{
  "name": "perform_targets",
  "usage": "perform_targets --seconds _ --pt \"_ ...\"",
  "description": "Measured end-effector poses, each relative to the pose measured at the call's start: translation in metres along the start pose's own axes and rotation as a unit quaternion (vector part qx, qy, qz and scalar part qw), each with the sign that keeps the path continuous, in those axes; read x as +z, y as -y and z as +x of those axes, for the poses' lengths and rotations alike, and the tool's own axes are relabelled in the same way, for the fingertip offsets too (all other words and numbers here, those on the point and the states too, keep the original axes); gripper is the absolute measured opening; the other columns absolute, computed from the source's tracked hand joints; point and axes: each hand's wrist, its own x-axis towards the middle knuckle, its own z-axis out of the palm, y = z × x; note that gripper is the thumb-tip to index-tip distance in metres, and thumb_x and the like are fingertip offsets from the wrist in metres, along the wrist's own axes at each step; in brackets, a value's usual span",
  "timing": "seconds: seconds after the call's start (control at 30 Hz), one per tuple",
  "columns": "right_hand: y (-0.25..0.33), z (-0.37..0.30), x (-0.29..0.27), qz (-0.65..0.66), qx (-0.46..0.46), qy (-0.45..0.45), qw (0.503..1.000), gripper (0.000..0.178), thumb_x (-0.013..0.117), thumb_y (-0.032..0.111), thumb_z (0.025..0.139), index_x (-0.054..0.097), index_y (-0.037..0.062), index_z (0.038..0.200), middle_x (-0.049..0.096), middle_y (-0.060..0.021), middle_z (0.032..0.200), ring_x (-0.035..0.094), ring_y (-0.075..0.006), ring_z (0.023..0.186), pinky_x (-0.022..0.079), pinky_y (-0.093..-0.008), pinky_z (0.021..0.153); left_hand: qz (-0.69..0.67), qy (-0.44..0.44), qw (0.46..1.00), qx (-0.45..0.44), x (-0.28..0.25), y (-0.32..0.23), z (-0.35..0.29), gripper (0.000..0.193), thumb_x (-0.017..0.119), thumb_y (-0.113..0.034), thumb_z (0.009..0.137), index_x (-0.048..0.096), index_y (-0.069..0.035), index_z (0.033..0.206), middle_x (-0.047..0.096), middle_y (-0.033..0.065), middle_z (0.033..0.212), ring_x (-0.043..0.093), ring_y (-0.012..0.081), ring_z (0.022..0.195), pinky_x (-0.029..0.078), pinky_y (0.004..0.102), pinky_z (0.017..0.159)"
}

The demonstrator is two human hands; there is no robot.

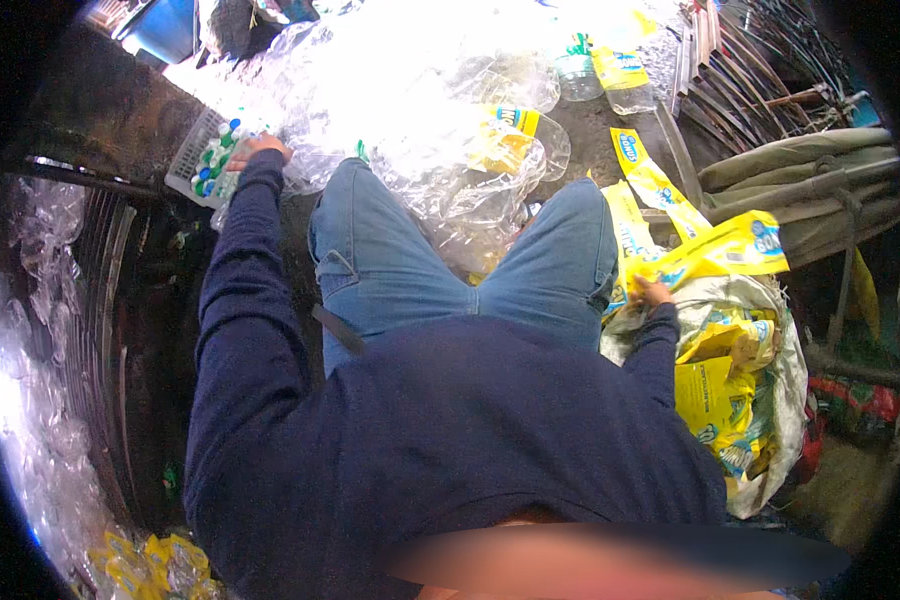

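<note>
My left hand (260, 150) reaches over the edge of a grey plastic basket (183, 163) holding green, blue and white bottle caps (216, 157). Its fingers look apart, with nothing seen in them, though glare washes out the tips. On the right, my right hand (654, 294) is closed on a yellow plastic bottle label (715, 250) that stretches out to the right. Just below that hand, a white woven sack (788, 365) stands with its mouth wide, holding more crumpled yellow labels (715, 400).
Clear plastic bottles (450, 190) are heaped before my knees, partly lost in glare. Labelled bottles (625, 80) stand beyond. A loose yellow label (650, 180) lies near my right knee. Metal strips (730, 80) and folded tan cloth (800, 165) are on the right; a blue bucket (165, 30) stands far left.
</note>
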Motion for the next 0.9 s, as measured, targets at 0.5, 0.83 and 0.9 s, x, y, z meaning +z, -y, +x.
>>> perform_targets --seconds 0.5,0.83,0.9 --pt "0.194 -0.097 -0.028 0.008 0.031 0.124 0.992 0.073 0.069 -0.003 0.067 0.037 0.0045 0.132 0.057 -0.021 0.108 0.065 -0.0233 0.071 0.051 -0.0302 0.05 -0.507 0.113 0.707 0.48 0.037 -0.389 -0.046 0.028 0.043 -0.017 0.089 0.064 -0.009 0.106 0.066 0.0107 0.102 0.06 0.0246 0.101 0.047 0.0346 0.088" --pt "0.116 -0.15 0.035 0.106 0.145 0.315 0.932 0.051 0.068 0.017 0.081 0.041 0.0059 0.123 0.06 -0.0108 0.091 0.065 -0.0205 0.056 0.044 -0.0237 0.042 0.109 0.135 0.927 0.333 0.094 -0.406 -0.03 0.07 0.057 -0.059 0.075 0.054 -0.011 0.125 0.052 0.0165 0.127 0.051 0.0289 0.117 0.038 0.0471 0.097" --pt "0.112 -0.142 0.037 0.125 0.195 0.293 0.928 0.047 0.065 0.021 0.083 0.044 0.0055 0.122 0.059 -0.0102 0.092 0.065 -0.0207 0.056 0.044 -0.0242 0.042 0.168 0.095 0.934 0.301 0.092 -0.407 -0.052 0.049 0.05 -0.039 0.082 0.055 -0.015 0.124 0.052 0.0108 0.129 0.05 0.0255 0.118 0.027 0.0548 0.099"
